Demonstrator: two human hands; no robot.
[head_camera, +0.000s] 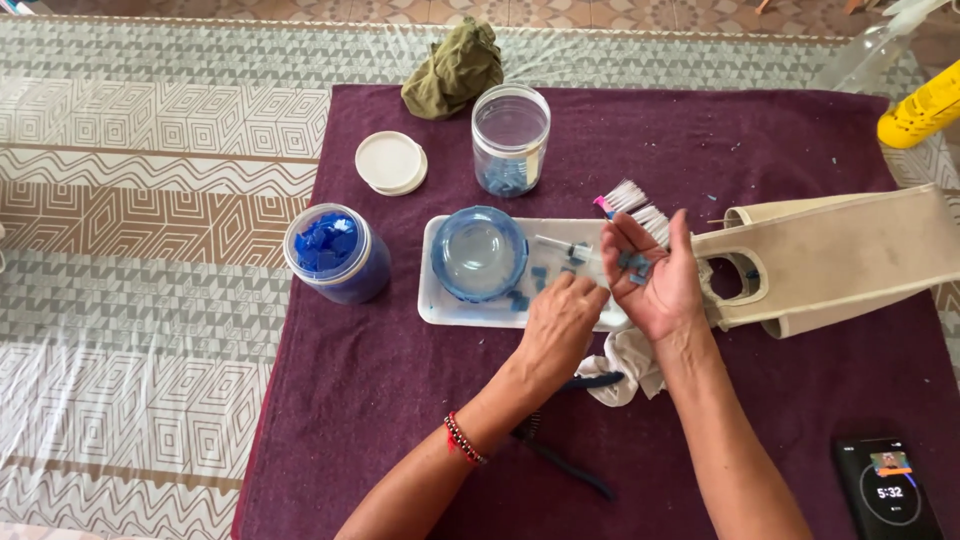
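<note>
**Hands at the white tray: blue pieces held in the right palm**

While the right hand (655, 275) is turned palm up with its fingers loosely cupped, several small blue pieces (634, 265) lie in the hollow of that palm, resting there rather than pinched. Left hand (560, 320) is palm down, its fingertips curled and bunched at the near right edge of the white tray (440, 305); whether they pinch a piece cannot be told. A red beaded bracelet (462, 438) sits on the left wrist.

More loose blue pieces (540, 278) lie on the tray just beyond the left fingertips, beside a small syringe-like applicator (560, 246). An upturned blue glass bowl (479, 253) occupies the tray's middle. Two brushes with pale bristles (630, 200) lie at the tray's far right corner, partly behind the right hand. A cream-coloured holder with a cut-out handle (840, 255) lies on its side just right of the right hand. A white cloth (625, 365) is bunched beneath the wrists, with dark-handled pliers (560, 455) nearer the table's front edge.

Left of the tray stands an open jar filled with blue pieces (335, 252). Behind the tray stands a clear jar (510, 138), nearly empty, with a white lid (390, 162) to its left and an olive rag (455, 68) at the far edge of the maroon cloth (380, 400). A phone (888, 488) lies at the near right corner.
</note>
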